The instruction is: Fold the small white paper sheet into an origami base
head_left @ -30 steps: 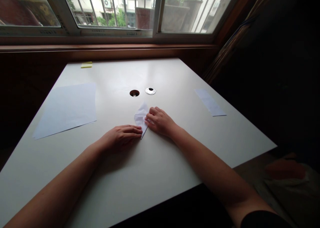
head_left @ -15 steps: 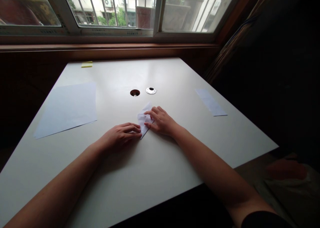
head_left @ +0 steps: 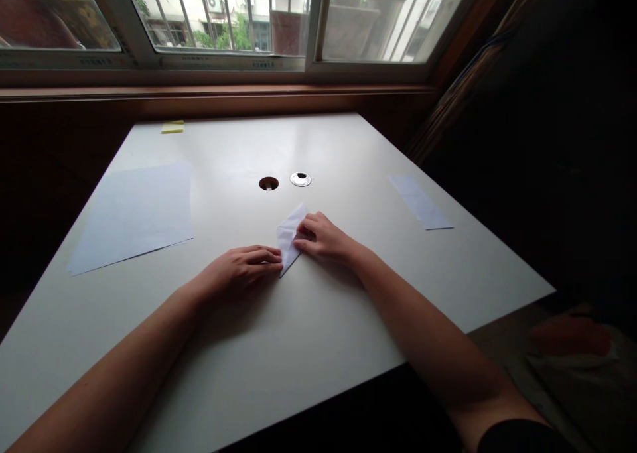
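Note:
A small folded piece of white paper (head_left: 288, 235) lies on the white table (head_left: 308, 347), with a pointed corner toward me and another pointing away. My left hand (head_left: 247, 265) rests at its left edge, fingertips laid close together on the paper near the lower corner. At the right edge, my right hand (head_left: 321, 235) pinches the paper between thumb and bent fingers. The right fingers cover part of that edge, so the fold beneath them is hidden.
Large white sheets (head_left: 137, 217) lie at the left. A narrow folded paper strip (head_left: 421, 202) is at the right. Yellow sticky notes (head_left: 172, 127) sit at the back edge. Beyond the paper are a round table hole (head_left: 269, 184) and a metal ring cover (head_left: 300, 180).
My right hand has drawn back slightly to the right, its fingers moving from over the paper to its right edge and closing into a pinch. The left hand has barely moved.

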A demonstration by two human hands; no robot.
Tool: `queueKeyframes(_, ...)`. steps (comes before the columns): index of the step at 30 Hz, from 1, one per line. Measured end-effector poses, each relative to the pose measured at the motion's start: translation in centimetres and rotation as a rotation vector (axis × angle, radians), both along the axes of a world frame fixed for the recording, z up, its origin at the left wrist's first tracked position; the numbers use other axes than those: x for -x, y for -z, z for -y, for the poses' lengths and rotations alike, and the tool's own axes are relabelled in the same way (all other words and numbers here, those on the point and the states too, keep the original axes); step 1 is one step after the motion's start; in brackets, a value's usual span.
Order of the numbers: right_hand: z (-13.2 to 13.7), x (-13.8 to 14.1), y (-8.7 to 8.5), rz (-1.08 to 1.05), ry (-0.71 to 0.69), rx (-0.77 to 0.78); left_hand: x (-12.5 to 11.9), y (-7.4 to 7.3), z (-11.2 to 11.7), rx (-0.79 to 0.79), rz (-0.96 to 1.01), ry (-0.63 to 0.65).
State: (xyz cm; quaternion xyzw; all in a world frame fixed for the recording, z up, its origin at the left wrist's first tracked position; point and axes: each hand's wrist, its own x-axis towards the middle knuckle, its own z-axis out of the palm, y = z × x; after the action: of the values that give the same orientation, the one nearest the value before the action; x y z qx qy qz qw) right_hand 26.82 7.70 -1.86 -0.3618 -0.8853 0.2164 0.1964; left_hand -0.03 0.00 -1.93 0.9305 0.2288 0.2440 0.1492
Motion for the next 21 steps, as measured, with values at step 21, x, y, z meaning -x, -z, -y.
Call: queueKeyframes(21,0.15,0.91,0.32,0.085,0.077,-0.057,-0.06,-0.34,0.24,0.055,-0.008,0.035)
